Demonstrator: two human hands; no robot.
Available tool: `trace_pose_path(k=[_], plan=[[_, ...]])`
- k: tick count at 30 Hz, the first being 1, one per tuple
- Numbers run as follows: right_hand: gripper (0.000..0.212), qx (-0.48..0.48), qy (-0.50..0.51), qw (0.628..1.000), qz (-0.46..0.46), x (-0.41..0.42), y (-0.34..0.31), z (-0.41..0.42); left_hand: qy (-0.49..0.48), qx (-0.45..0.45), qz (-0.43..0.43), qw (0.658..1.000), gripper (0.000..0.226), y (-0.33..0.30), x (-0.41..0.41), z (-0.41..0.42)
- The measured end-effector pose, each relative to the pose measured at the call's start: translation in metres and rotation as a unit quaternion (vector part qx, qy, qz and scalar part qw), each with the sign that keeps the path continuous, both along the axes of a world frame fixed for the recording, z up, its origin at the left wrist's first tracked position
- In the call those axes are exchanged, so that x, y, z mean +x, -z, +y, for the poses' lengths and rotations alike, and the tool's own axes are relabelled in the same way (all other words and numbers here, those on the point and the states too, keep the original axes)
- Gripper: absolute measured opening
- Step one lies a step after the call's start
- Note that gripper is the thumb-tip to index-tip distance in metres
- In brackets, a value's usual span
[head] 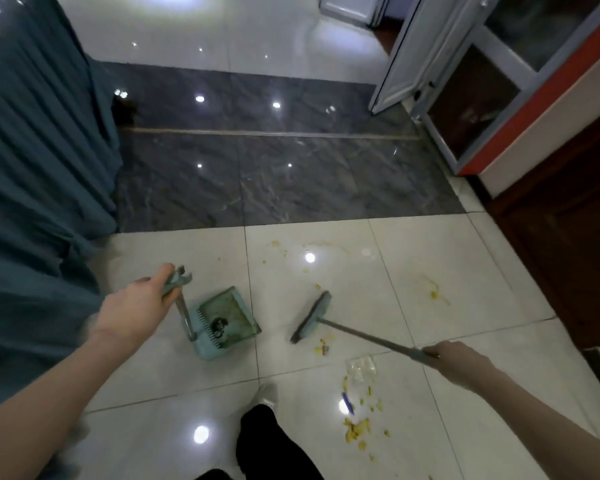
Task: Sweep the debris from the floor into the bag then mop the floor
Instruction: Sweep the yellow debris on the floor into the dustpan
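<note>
A: Floor [194,368] first, since it fills most of the view: glossy white tiles near the person, and a band of dark grey marble-look tile [257,174] further off.

B: And the big blue mass on the left?

A: That is a teal curtain [39,161], hanging in folds down to the floor. On the right there is a white-framed glass door [399,60] standing ajar, next to a red-edged cabinet [520,109].

B: Where are the cleaning tools?

A: The teal dustpan [227,322] sits on the white tiles just left of centre, its mouth turned toward the broom. It has a comb along one edge and a small dark clump inside. The left hand [132,306] grips the clip at the top of the dustpan's upright handle, fingers curled round it.

B: And the other hand?

A: The right hand [461,363] is closed around the broom's long handle. The broom head [310,317] rests on the floor just right of the dustpan, not touching it.

B: What about the mess?

A: Yellow debris [355,427] lies scattered on the tiles right of the person's dark trouser leg [271,441], with a crumpled clear wrapper [361,367] and a small blue stick [347,401] among it. A few more crumbs [323,348] lie just behind the broom head, and a yellowish smear [435,292] marks the tile further right
</note>
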State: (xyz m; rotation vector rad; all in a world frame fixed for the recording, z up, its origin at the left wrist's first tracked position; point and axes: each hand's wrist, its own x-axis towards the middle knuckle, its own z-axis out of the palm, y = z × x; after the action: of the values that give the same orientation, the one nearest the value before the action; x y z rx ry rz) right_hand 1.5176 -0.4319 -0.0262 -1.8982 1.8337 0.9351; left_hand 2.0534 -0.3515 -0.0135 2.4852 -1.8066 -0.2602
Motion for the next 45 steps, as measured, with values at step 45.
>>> trace_pose_path(k=[45], plan=[[0.029,-0.032,0.431,0.895,-0.112,0.143,0.020,-0.023,0.349,0.013,-0.015,0.937,0.036,0.024,-0.004,-0.277]])
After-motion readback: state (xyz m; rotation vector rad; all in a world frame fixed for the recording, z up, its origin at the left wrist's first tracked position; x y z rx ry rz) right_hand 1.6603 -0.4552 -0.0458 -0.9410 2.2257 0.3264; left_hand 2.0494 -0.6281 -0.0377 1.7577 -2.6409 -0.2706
